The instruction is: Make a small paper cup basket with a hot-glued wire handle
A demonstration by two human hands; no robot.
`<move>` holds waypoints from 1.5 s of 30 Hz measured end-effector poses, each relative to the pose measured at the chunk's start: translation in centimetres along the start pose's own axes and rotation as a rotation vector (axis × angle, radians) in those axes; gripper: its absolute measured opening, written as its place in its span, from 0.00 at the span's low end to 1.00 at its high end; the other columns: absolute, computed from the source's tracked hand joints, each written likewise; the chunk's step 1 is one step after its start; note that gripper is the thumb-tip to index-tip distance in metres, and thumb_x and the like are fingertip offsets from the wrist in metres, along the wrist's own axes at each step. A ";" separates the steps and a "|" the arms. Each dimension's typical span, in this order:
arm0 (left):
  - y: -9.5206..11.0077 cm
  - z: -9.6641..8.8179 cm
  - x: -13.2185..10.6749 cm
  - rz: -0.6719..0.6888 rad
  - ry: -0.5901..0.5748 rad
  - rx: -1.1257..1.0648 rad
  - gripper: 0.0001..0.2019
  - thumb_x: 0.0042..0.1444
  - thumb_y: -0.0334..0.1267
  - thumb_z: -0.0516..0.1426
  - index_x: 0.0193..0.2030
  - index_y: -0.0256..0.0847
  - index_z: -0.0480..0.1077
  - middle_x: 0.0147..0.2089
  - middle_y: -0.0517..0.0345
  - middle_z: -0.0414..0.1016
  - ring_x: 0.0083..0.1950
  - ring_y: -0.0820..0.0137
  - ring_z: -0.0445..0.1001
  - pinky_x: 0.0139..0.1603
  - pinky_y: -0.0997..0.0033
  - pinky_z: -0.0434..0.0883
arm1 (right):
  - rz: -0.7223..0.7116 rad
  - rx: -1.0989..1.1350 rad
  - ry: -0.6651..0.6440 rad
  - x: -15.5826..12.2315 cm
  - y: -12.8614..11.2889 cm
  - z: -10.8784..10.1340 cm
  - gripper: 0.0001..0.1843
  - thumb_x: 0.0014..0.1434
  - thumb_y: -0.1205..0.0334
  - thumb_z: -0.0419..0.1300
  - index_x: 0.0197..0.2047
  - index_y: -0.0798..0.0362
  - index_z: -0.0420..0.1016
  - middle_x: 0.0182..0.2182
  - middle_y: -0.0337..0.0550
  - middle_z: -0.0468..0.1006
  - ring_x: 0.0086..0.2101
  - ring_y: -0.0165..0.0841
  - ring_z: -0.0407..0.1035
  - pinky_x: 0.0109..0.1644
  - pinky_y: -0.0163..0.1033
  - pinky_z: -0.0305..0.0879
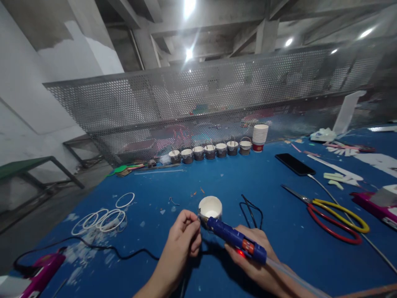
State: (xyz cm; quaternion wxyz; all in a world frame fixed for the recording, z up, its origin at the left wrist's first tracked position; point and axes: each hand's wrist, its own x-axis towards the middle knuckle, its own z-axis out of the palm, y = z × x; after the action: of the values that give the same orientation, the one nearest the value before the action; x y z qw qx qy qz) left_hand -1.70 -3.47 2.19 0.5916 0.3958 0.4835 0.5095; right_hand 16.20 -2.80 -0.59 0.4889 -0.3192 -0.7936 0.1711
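Observation:
My right hand (262, 275) grips a blue hot glue gun (229, 234), with a red light glowing by its handle and a clear glue stick (288, 271) running out of its back. The gun's nozzle sits against the left side of a small white paper cup (214, 201) standing on the blue table. Close to that same side, the fingers of my left hand (182, 238) are pinched together at the nozzle tip. Whatever lies between those fingertips is too small to make out.
Several small grey-wrapped cups (210, 152) line the back beside stacked paper cups (260, 136). White rings (113, 219) lie left, near a magenta power strip (43, 273) with a black cable. Rightward are a black cord (252, 209), scissors (328, 215) and a phone (294, 164).

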 end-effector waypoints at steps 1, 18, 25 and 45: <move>-0.1 0.0 0.0 0.010 -0.004 0.014 0.10 0.52 0.44 0.55 0.32 0.43 0.57 0.16 0.74 0.54 0.15 0.81 0.46 0.17 0.80 0.46 | 0.007 0.003 -0.010 -0.1 0.1 0.1 0.11 0.59 0.62 0.51 0.24 0.51 0.62 0.18 0.34 0.67 0.17 0.24 0.61 0.23 0.30 0.58; -0.6 -0.6 0.2 0.079 0.035 0.170 0.12 0.52 0.47 0.56 0.30 0.43 0.59 0.16 0.74 0.47 0.16 0.80 0.46 0.17 0.79 0.46 | 0.010 -0.011 -0.023 -0.4 0.7 0.1 0.11 0.59 0.61 0.53 0.25 0.52 0.63 0.17 0.34 0.67 0.17 0.24 0.61 0.22 0.29 0.57; 0.0 -0.5 0.2 0.276 0.179 0.426 0.08 0.49 0.40 0.59 0.27 0.42 0.63 0.19 0.69 0.54 0.20 0.77 0.51 0.21 0.78 0.51 | 0.014 -0.025 -0.033 -0.6 1.0 0.3 0.12 0.59 0.61 0.52 0.25 0.52 0.62 0.17 0.34 0.67 0.17 0.24 0.61 0.22 0.30 0.56; -0.2 -1.9 0.3 1.064 0.225 1.321 0.10 0.54 0.28 0.52 0.25 0.42 0.69 0.28 0.58 0.67 0.24 0.74 0.62 0.26 0.76 0.59 | 0.065 0.024 -0.066 -0.1 0.6 0.1 0.13 0.58 0.60 0.52 0.23 0.52 0.60 0.17 0.34 0.65 0.16 0.24 0.57 0.21 0.31 0.52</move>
State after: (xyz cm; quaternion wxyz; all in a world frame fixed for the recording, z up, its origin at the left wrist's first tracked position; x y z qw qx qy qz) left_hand -3.49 -3.23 1.58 -0.1298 0.7808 0.4869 0.3694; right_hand 16.38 -2.44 -1.08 0.4604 -0.3332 -0.7964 0.2068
